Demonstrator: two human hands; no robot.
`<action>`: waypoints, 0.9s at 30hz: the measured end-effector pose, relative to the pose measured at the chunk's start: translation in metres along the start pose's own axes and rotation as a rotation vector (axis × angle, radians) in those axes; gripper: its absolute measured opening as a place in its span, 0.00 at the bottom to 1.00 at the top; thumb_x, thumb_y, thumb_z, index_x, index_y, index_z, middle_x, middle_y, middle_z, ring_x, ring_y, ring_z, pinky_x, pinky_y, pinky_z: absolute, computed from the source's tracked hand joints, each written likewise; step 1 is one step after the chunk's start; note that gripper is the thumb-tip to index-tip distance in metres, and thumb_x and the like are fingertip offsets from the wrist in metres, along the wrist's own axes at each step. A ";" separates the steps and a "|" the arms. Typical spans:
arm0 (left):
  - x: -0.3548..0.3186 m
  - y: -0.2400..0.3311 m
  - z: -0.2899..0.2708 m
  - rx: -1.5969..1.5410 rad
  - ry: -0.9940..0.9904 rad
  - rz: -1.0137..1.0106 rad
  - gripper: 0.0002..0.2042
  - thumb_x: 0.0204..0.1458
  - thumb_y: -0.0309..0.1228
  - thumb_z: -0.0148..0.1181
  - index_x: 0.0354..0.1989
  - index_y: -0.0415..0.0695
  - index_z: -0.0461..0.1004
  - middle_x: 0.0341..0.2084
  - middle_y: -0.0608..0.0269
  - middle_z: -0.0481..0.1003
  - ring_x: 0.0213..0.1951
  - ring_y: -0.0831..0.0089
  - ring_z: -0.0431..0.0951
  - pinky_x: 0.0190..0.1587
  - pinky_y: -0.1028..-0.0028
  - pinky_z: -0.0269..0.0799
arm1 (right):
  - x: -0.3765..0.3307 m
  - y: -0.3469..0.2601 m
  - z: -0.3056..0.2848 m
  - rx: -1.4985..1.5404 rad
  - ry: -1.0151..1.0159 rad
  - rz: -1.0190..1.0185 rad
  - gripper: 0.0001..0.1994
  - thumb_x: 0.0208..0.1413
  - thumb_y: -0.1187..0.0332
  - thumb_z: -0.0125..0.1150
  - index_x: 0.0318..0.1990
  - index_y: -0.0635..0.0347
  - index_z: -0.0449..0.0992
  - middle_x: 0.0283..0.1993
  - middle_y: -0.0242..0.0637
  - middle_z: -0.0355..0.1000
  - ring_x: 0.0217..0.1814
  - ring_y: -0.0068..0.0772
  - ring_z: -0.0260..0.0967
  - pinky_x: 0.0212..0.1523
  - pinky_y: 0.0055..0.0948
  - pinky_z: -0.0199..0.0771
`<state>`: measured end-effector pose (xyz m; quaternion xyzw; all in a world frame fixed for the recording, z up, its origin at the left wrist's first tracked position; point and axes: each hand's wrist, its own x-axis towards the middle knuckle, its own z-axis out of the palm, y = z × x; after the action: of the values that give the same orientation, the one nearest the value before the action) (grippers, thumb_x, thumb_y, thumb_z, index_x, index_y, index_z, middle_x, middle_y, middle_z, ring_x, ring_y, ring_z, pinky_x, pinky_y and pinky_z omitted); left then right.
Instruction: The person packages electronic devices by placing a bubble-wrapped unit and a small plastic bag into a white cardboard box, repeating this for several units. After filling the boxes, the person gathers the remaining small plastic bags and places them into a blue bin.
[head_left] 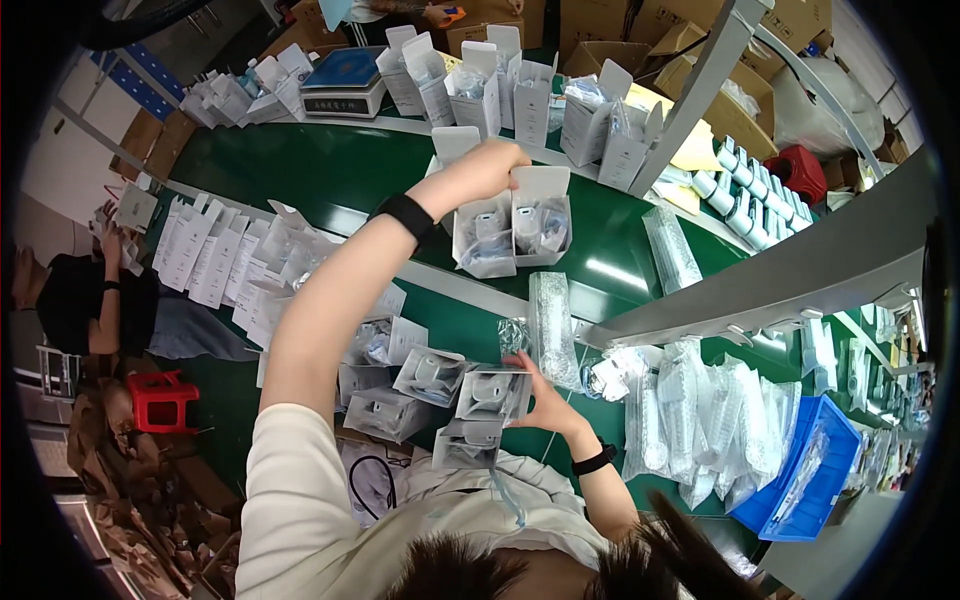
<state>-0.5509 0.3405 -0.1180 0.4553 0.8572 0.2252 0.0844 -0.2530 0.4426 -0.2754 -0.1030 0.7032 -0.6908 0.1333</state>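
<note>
My left hand (pixel 492 167) reaches far out over the green table (pixel 330 170), its fingers curled on the top flap of an open white box (pixel 483 238). That box stands upright beside a second open box (pixel 541 225), and both hold small wrapped parts. Close to my body, my right hand (pixel 540 398) grips the side of another open white box (pixel 492 395) that lies tilted. It rests among several similar boxes (pixel 425 375). A small clear bag (pixel 513 335) lies just above my right hand. Both wrists wear black bands.
A row of open white boxes (pixel 500 90) and a blue-topped scale (pixel 345 80) stand at the back. Bubble-wrap sleeves (pixel 552 325), clear bags (pixel 700 420), a blue bin (pixel 800 470) and white rolls (pixel 745 200) lie right. Leaflets (pixel 205 250) and another person (pixel 90 300) are left.
</note>
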 end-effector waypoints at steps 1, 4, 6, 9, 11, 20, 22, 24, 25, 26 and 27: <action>0.008 -0.012 0.005 0.002 -0.001 -0.007 0.08 0.39 0.21 0.57 0.31 0.35 0.71 0.24 0.47 0.73 0.30 0.53 0.73 0.33 0.67 0.68 | 0.000 0.002 0.001 -0.010 -0.018 0.044 0.54 0.23 0.70 0.73 0.63 0.55 0.44 0.60 0.42 0.53 0.64 0.40 0.47 0.63 0.35 0.44; 0.023 -0.036 0.013 0.024 0.039 0.011 0.09 0.40 0.23 0.57 0.32 0.36 0.71 0.26 0.47 0.73 0.31 0.53 0.74 0.35 0.67 0.69 | 0.006 -0.001 -0.002 -0.112 -0.027 -0.004 0.52 0.25 0.72 0.72 0.63 0.55 0.45 0.59 0.41 0.55 0.62 0.40 0.50 0.62 0.34 0.47; 0.022 -0.029 0.018 0.134 0.067 -0.107 0.09 0.40 0.25 0.57 0.32 0.37 0.71 0.26 0.47 0.73 0.31 0.53 0.74 0.36 0.66 0.69 | 0.005 -0.001 -0.004 -0.163 -0.020 -0.025 0.52 0.25 0.73 0.71 0.62 0.56 0.45 0.58 0.41 0.56 0.61 0.40 0.51 0.61 0.33 0.48; 0.001 -0.016 0.020 0.370 0.134 -0.351 0.10 0.41 0.27 0.57 0.32 0.37 0.71 0.27 0.48 0.73 0.31 0.53 0.74 0.37 0.65 0.69 | -0.001 0.001 -0.005 -0.047 0.110 0.114 0.48 0.26 0.73 0.71 0.60 0.58 0.47 0.55 0.40 0.58 0.61 0.37 0.52 0.60 0.33 0.50; -0.028 0.007 0.013 0.704 0.447 -0.065 0.12 0.42 0.32 0.57 0.33 0.37 0.71 0.29 0.49 0.73 0.33 0.53 0.74 0.38 0.64 0.70 | -0.001 -0.004 -0.012 -0.007 0.176 0.085 0.48 0.26 0.73 0.71 0.60 0.59 0.48 0.54 0.39 0.58 0.59 0.35 0.53 0.59 0.32 0.52; -0.173 0.072 0.004 0.038 -0.582 -0.035 0.11 0.39 0.28 0.59 0.30 0.35 0.70 0.24 0.47 0.73 0.31 0.54 0.75 0.32 0.66 0.69 | 0.091 -0.017 -0.030 0.147 0.314 -0.083 0.45 0.28 0.75 0.71 0.57 0.60 0.50 0.55 0.39 0.56 0.57 0.34 0.55 0.57 0.31 0.55; -0.180 0.060 0.013 0.021 -0.516 -0.067 0.09 0.39 0.25 0.58 0.30 0.35 0.70 0.24 0.47 0.73 0.30 0.54 0.74 0.31 0.66 0.69 | 0.115 -0.010 -0.023 0.100 0.257 -0.101 0.47 0.27 0.74 0.71 0.58 0.60 0.48 0.56 0.40 0.55 0.58 0.34 0.54 0.57 0.31 0.55; -0.179 0.051 0.015 -0.014 -0.395 -0.103 0.07 0.38 0.20 0.56 0.28 0.35 0.70 0.23 0.46 0.73 0.29 0.53 0.74 0.30 0.65 0.69 | 0.133 0.000 -0.014 0.070 0.231 -0.104 0.47 0.27 0.74 0.72 0.59 0.61 0.48 0.56 0.40 0.55 0.58 0.34 0.54 0.57 0.31 0.55; -0.177 0.046 0.011 -0.022 -0.394 -0.099 0.07 0.38 0.20 0.56 0.28 0.35 0.70 0.23 0.46 0.73 0.29 0.53 0.74 0.30 0.65 0.69 | 0.142 0.008 -0.007 0.036 0.217 -0.113 0.48 0.28 0.74 0.72 0.59 0.61 0.47 0.57 0.41 0.54 0.59 0.34 0.53 0.57 0.31 0.55; -0.172 0.046 -0.001 0.038 -0.351 -0.096 0.05 0.38 0.19 0.55 0.27 0.34 0.70 0.22 0.46 0.72 0.29 0.52 0.74 0.30 0.65 0.69 | 0.146 0.017 -0.002 0.010 0.206 -0.124 0.48 0.28 0.74 0.71 0.60 0.61 0.46 0.58 0.41 0.53 0.60 0.34 0.52 0.57 0.31 0.55; -0.170 0.043 -0.011 0.093 -0.299 -0.095 0.04 0.38 0.18 0.54 0.26 0.34 0.71 0.21 0.46 0.72 0.28 0.51 0.73 0.29 0.65 0.69 | 0.150 0.020 0.003 -0.023 0.190 -0.134 0.48 0.29 0.74 0.71 0.60 0.61 0.46 0.59 0.42 0.52 0.60 0.34 0.51 0.57 0.31 0.55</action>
<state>-0.4255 0.2193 -0.0988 0.4460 0.8653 0.1107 0.2005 -0.3926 0.3913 -0.3021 -0.0857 0.7119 -0.6968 0.0183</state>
